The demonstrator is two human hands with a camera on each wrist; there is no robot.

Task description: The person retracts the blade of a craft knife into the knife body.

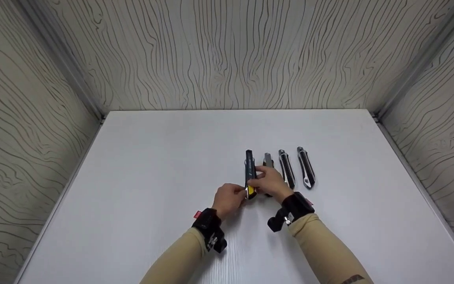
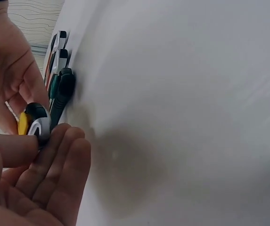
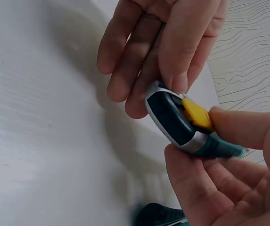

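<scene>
A dark utility knife point(image 1: 250, 169) with silver trim and a yellow part is held between both hands above the table. My right hand point(image 1: 271, 182) pinches it near its lower end; in the right wrist view the thumb lies against the yellow part point(image 3: 197, 114). My left hand point(image 1: 228, 199) pinches the silver-trimmed end between thumb and fingers, which shows in the left wrist view. Partly hidden beneath the right hand lies another utility knife point(image 1: 268, 159). Right of it rest two more, a nearer knife point(image 1: 287, 167) and a farther knife point(image 1: 306, 169).
The white table point(image 1: 152, 157) meets a wood-patterned back wall point(image 1: 227, 59). Similar panels stand on the left point(image 1: 26, 118) and the right point(image 1: 440, 118). The lying knives form a row, roughly side by side.
</scene>
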